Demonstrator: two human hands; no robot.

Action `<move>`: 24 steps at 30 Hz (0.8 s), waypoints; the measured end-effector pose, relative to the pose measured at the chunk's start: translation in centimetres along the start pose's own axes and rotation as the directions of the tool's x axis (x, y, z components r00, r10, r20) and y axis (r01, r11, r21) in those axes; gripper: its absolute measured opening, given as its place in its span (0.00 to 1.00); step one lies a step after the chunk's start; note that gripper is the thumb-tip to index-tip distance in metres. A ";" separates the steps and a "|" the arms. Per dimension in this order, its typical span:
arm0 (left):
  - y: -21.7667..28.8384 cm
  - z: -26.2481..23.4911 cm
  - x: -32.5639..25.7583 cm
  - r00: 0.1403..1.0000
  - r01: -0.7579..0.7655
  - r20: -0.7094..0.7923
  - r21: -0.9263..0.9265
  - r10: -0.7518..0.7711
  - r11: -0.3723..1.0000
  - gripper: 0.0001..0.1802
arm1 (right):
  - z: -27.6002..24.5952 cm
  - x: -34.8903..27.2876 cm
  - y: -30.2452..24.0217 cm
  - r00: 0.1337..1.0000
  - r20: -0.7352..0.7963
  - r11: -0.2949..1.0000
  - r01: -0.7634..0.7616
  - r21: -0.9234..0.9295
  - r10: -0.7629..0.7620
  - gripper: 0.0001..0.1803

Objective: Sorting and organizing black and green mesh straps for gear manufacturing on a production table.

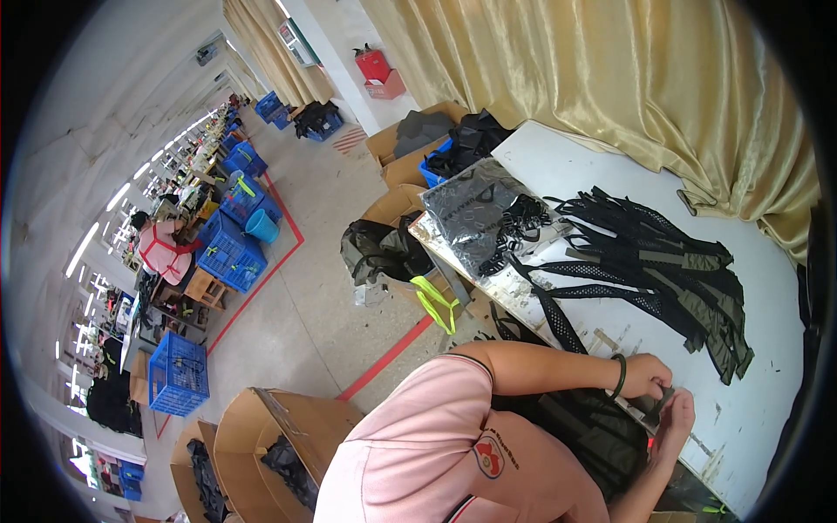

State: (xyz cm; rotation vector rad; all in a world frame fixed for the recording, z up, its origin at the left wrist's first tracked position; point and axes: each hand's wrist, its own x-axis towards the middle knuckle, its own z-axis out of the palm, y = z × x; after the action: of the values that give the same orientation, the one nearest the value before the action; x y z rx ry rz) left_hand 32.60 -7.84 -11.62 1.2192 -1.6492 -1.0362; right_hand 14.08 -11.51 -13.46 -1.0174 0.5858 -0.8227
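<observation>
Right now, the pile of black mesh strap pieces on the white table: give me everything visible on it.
The pile of black mesh strap pieces lies loosely fanned on the white table, beyond both hands and untouched by them. It looks like soft fabric: long black open-mesh strips mixed with olive-green panels and black edging. The pieces overlap unevenly, and one mesh strip trails toward the table's near edge. A clear plastic bag with dark contents lies at the pile's left end; whether they touch is unclear. The count of pieces cannot be told.
</observation>
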 end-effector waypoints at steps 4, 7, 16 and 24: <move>0.1 -0.1 0.4 0.997 -0.041 -0.065 -0.124 0.034 0.991 0.07 | 0.7 -1.7 -1.1 0.971 0.115 0.978 -0.210 0.002 0.209 0.19; 0.7 0.2 0.4 0.976 -0.193 -0.121 -0.075 0.183 0.978 0.06 | 1.1 -2.6 -1.0 0.985 0.125 0.986 -0.131 0.102 0.118 0.16; 0.1 -1.1 0.2 0.992 -0.110 0.066 0.047 0.107 0.993 0.18 | 2.2 -1.0 0.1 0.904 -0.138 0.558 0.125 -0.820 -0.405 0.04; 0.3 -3.0 1.0 0.932 0.359 0.117 -0.186 -0.342 0.914 0.13 | 2.0 -0.5 -2.0 0.945 -0.174 0.819 0.139 -0.557 -0.279 0.05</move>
State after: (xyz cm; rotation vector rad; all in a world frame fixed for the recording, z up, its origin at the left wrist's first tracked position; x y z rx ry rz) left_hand 35.09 -9.20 -10.18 1.3777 -1.3677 -1.4586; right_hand 14.62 -10.65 -10.80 -1.5303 0.9686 -1.0190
